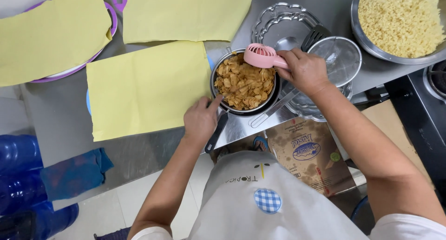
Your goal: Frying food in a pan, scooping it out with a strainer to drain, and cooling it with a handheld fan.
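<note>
seen from above, two bare hands over a steel tabletop (139,161). three yellow paper sheets (148,89) spread out, well to the left of the fingers, two of them lying over purple-rimmed plates. one round metal strainer bowl (245,111) between the hands, filled with golden-brown crisp flakes (244,84), curled and glossy, heaped to the rim. left hand (200,120) at the bowl's near-left rim, fingers loosely curled, forefinger tip touching the edge, gripping nothing. right hand (304,72) clenched around the handle of one pink slotted scoop (261,55), its round head resting face down at the far edge of the flakes. just beyond the right fingers, one black spatula (315,36) and one empty wire-mesh skimmer (337,59) over a scalloped glass plate (278,17). far right of the fingers, one large steel bowl (357,26) full of pale yellow grainy bits (402,19).
</note>
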